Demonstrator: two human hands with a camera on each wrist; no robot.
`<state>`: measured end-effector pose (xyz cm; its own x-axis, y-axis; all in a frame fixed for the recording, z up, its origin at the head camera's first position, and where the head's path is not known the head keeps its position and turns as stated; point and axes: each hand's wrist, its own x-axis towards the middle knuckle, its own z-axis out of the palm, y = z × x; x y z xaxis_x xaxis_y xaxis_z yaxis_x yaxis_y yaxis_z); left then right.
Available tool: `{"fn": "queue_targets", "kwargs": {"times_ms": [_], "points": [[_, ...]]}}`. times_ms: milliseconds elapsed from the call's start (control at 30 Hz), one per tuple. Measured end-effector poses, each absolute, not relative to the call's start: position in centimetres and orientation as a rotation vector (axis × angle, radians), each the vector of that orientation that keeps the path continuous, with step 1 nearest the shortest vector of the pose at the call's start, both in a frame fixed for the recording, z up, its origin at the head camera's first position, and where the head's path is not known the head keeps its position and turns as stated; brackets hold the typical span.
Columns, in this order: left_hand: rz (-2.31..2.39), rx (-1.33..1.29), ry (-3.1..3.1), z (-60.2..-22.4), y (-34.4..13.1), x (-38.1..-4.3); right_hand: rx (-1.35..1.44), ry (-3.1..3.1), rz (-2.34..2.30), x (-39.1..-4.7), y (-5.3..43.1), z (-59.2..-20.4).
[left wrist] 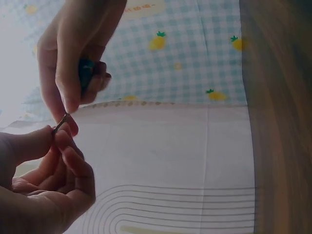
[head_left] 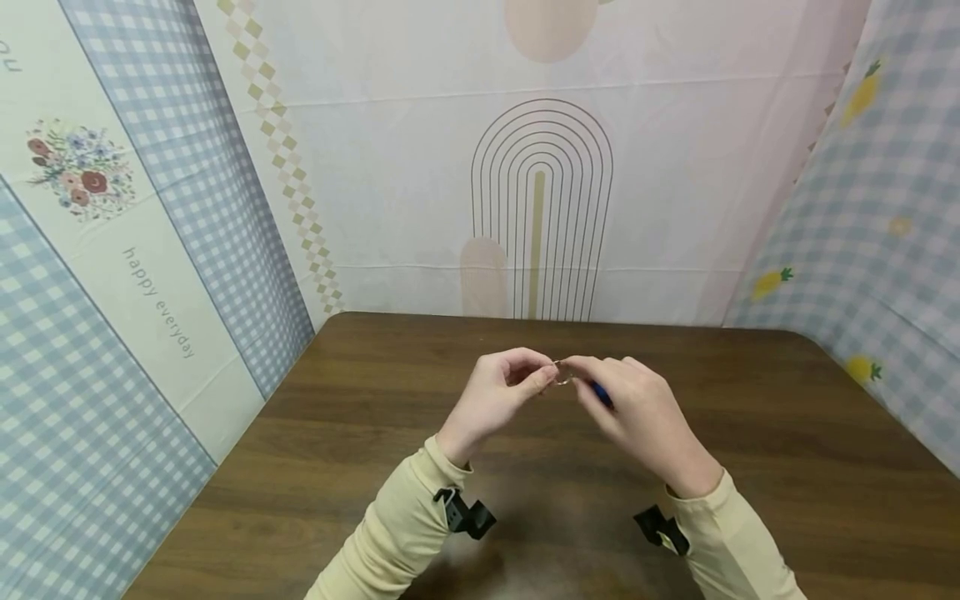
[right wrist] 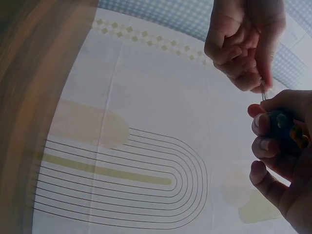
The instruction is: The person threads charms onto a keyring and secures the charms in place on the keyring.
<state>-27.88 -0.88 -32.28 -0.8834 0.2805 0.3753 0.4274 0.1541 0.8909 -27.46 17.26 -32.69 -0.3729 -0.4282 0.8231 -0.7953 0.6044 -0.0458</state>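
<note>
Over a wooden table, I'm watching a left hand pinching a thin metal loop, whose other end the right hand is pinching while holding a blue object in curled fingers.

In front of you there is a worktop with a dark brown wood look, and its grain runs from left to right. Its far corners are rounded and its far edge is almost straight. Near you, its surface shows soft shadows and a pale shine.
</note>
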Motion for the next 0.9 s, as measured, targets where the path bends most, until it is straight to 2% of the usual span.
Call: {"fn": "queue_targets", "kwargs": {"times_ms": [467, 900], "points": [[-1.907, -0.725, -2.437, -32.3, -1.3, -27.5, 0.982, -2.020, 0.533, -26.8, 16.4, -33.0], [-2.144, -0.687, -2.246, -31.9, -2.0, -27.0, 0.920, -2.069, 0.533, -26.2, 16.3, -32.7]]}}
